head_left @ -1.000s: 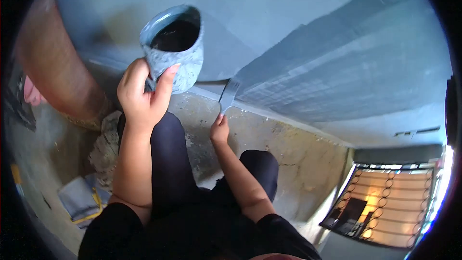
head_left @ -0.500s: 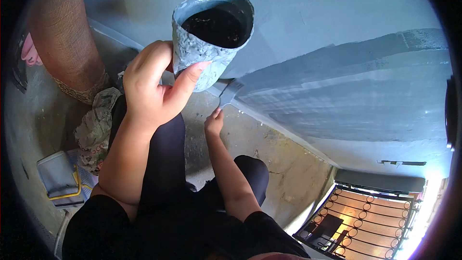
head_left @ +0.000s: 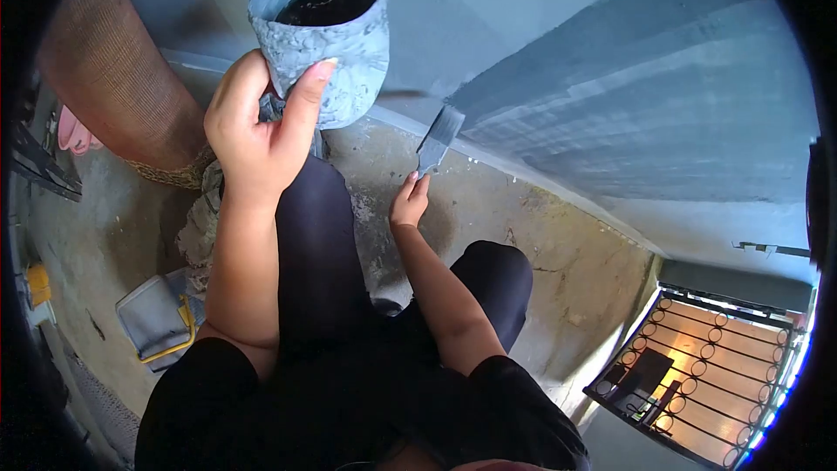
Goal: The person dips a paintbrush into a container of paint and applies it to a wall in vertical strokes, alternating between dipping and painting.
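My left hand [head_left: 266, 126] grips a paint-crusted grey-blue cup [head_left: 327, 65] from below and its near side, thumb across its front. Dark liquid shows inside the cup, which is tilted a little. Lower and to the right, my right hand [head_left: 410, 201] holds the handle of a flat paintbrush [head_left: 442, 135], with the bristles pointing up by the foot of the wall. The wall [head_left: 488, 17] is pale blue-grey, with a broad darker painted patch [head_left: 628, 78] to the right of the brush. Whether the bristles touch the wall, I cannot tell.
At the left stands a brown woven cylindrical object [head_left: 126, 78], with crumpled sacking [head_left: 199, 231] beside it and a pink item [head_left: 76, 131] behind. A grey tray with a yellow edge [head_left: 157, 318] lies on the concrete floor [head_left: 567, 296]. A barred metal grille [head_left: 697, 366] is at lower right.
The view has shifted. The cup in my left hand appears further left and higher. My right hand and the brush have moved right, and the bristles now show more fully.
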`<state>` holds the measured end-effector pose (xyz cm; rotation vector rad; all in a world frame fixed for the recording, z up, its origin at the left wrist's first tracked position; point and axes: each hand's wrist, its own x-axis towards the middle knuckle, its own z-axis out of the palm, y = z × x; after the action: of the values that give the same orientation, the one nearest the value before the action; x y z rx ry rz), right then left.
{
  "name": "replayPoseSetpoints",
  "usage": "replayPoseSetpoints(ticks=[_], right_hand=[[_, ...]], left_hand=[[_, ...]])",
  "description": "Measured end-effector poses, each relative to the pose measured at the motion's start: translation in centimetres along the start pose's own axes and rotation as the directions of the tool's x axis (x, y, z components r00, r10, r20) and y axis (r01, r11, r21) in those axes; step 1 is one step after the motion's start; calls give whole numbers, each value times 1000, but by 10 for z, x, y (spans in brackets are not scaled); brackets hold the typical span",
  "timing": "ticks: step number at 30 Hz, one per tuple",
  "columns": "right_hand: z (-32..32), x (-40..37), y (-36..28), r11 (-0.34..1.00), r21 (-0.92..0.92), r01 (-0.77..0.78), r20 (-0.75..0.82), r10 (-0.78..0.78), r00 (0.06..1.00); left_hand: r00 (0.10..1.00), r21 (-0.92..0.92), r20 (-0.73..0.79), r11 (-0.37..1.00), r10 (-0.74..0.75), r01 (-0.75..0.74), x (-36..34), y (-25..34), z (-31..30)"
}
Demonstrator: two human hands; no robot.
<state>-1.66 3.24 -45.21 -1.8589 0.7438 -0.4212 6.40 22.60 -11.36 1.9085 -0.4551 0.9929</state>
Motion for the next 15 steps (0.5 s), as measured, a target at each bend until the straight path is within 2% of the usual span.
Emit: replayPoseSetpoints(ticks=[1, 2, 5, 7, 8, 10, 11, 13, 15], right_hand=[[4, 5, -1, 998, 54, 18, -63, -14, 998], [4, 9, 0, 998, 55, 11, -64, -8, 998], [-1, 30, -12, 1000, 11, -17, -47, 18, 999], [-7, 33, -16, 992, -119, -50, 37, 55, 998], [-11, 31, -16, 991, -126, -52, 40, 57, 998], [-7, 33, 9, 965, -241, -103, 124, 136, 983], [-8, 31, 23, 966, -241, -97, 129, 131, 983], [-8, 21, 47, 956, -271, -110, 94, 140, 986], [-11, 6, 46, 955, -238, -175, 74, 198, 977]], left_hand=[[999, 1, -31, 1000, 6, -6, 0, -1, 2], [998, 3, -60, 1000, 8, -8, -2, 1, 1], [1000, 25, -24, 1000, 1, -1, -3, 4, -2], [1000, 34, -20, 999, -1, 1, -3, 7, -5], [1000, 41, -19, 999, 0, 0, -3, 8, -5], [999, 5, -40, 1000, -1, 1, -3, 9, -6], [998, -32, -62, 999, 4, -6, -4, 8, -6], [997, -9, -80, 1000, -3, 3, -8, 9, -10], [994, -20, -99, 999, -45, 44, -8, 11, -11]])
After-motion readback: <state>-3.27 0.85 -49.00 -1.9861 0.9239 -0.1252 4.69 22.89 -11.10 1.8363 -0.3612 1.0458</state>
